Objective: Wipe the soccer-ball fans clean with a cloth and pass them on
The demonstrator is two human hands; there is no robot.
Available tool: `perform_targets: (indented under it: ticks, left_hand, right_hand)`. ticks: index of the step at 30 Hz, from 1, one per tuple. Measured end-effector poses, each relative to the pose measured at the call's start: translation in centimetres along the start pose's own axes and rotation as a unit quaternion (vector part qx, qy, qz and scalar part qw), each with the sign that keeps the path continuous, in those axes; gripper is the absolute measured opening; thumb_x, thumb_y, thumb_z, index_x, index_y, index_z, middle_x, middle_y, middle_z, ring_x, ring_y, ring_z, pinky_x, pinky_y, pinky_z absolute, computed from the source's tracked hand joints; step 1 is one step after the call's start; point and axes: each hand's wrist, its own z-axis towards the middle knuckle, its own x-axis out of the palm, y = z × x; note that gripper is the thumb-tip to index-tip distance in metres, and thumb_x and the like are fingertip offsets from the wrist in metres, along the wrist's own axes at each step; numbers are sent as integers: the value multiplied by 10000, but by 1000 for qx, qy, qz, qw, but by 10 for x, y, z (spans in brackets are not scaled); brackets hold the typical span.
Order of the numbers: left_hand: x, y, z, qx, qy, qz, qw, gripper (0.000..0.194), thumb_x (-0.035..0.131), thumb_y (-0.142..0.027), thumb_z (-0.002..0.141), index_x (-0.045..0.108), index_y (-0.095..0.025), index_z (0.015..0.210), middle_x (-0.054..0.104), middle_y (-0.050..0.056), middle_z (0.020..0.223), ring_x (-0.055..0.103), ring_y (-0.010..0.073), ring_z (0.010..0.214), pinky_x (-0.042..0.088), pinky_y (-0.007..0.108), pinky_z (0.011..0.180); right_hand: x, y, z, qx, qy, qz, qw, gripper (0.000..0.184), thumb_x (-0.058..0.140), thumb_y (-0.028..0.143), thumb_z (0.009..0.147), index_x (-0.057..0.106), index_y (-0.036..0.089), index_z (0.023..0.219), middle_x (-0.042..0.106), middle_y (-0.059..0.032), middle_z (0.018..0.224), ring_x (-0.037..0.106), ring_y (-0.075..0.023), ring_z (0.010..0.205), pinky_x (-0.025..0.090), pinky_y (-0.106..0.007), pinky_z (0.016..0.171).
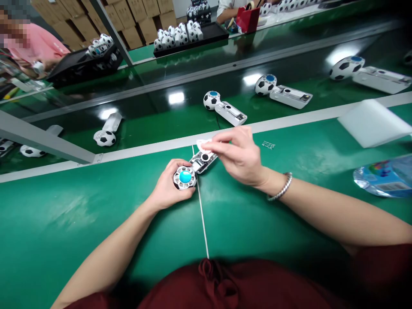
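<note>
My left hand [172, 184] is wrapped around the round head of a soccer-ball device [185, 177], which has a shiny blue disc in a ring of slots. Its open handle [205, 159] points up and right, with inner parts and a dark round spot showing. Over that handle, my right hand [240, 154] pinches a small white piece [203, 146] between thumb and fingers. Whether this piece is a cover or a wipe I cannot tell, as the fingers hide part of it. Both hands are just above the green tabletop [154, 240].
Beyond a pale rail, a green conveyor belt [154, 116] carries several similar devices [230, 112]. A white foam block [375, 122] and a blue plastic package [384, 176] lie at right. A metal post [48, 137] stands left. People work across the belt near black trays [212, 32].
</note>
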Motion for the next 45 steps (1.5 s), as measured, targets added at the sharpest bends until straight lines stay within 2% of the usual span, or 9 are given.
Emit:
perform_targets:
  ticks: [5, 17, 23, 26, 30, 35, 38, 41, 45]
  left_hand:
    - [-14, 6, 2, 38, 72, -12, 997, 511, 666, -139, 561, 506, -202, 1042, 487, 63, 1103, 499, 209, 1041, 393, 328, 925]
    - [-23, 13, 4, -14, 107, -39, 993, 539, 687, -213, 597, 478, -191, 1093, 495, 75, 1145, 531, 211, 1007, 451, 287, 819]
    - [-31, 3, 8, 3, 60, 182, 982, 536, 653, -276, 629, 456, -195, 1121, 521, 69, 1134, 520, 224, 1022, 427, 341, 878]
    - [-47, 4, 41, 57, 81, 299, 949, 478, 562, -164, 619, 475, -185, 1089, 538, 75, 1113, 512, 239, 1026, 427, 357, 870]
    - [-67, 15, 114, 119, 64, 428, 893, 493, 485, -75, 618, 501, -179, 1100, 520, 82, 1190, 452, 266, 1105, 389, 401, 908]
    - [-68, 43, 175, 17, 10, 466, 885, 738, 503, -55, 667, 262, -142, 1359, 316, 126, 1413, 292, 245, 1287, 308, 381, 1015]
    - [-75, 64, 167, -48, -2, 468, 882, 814, 576, -28, 605, 285, -145, 1356, 234, 189, 1441, 211, 343, 1320, 263, 510, 1012]
    - [-97, 80, 137, -102, -15, 462, 881, 572, 572, 6, 592, 536, -145, 1143, 324, 209, 1379, 211, 436, 1288, 199, 642, 958]
    - [-133, 88, 101, -119, -55, 422, 897, 297, 493, -32, 683, 607, -109, 946, 492, 155, 1153, 360, 386, 1189, 279, 570, 940]
  right_hand:
    - [-6, -9, 7, 94, -17, 44, 994, 223, 443, 292, 905, 653, 286, 980, 593, -18, 883, 557, -150, 814, 401, -366, 780]
    - [-2, -24, 8, 98, -50, 86, 990, 214, 473, 263, 889, 650, 286, 1007, 574, -8, 881, 548, -158, 854, 416, -385, 805]
    - [0, -25, 7, 99, -57, 81, 990, 191, 501, 245, 873, 655, 276, 980, 593, -4, 886, 562, -149, 828, 413, -359, 781]
    - [0, -24, 7, 92, -48, 61, 993, 184, 507, 225, 869, 656, 256, 972, 614, -12, 876, 567, -144, 811, 399, -338, 750]
    - [0, -23, 6, 73, -38, 47, 996, 177, 521, 185, 858, 653, 228, 966, 633, -24, 859, 566, -141, 782, 385, -325, 715]
    - [-2, -26, 4, 69, -28, 48, 996, 180, 531, 178, 850, 651, 240, 969, 639, -27, 857, 568, -149, 791, 392, -326, 708]
    - [-1, -27, 3, 80, -20, 50, 995, 182, 525, 183, 855, 649, 247, 972, 643, -25, 863, 572, -151, 795, 393, -331, 711]
    - [2, -27, 3, 94, -7, 61, 994, 174, 527, 189, 855, 650, 242, 967, 646, -26, 875, 575, -153, 804, 400, -331, 711]
    - [5, -24, 2, 106, 7, 88, 990, 176, 521, 181, 856, 647, 234, 967, 645, -32, 890, 577, -156, 822, 426, -333, 723]
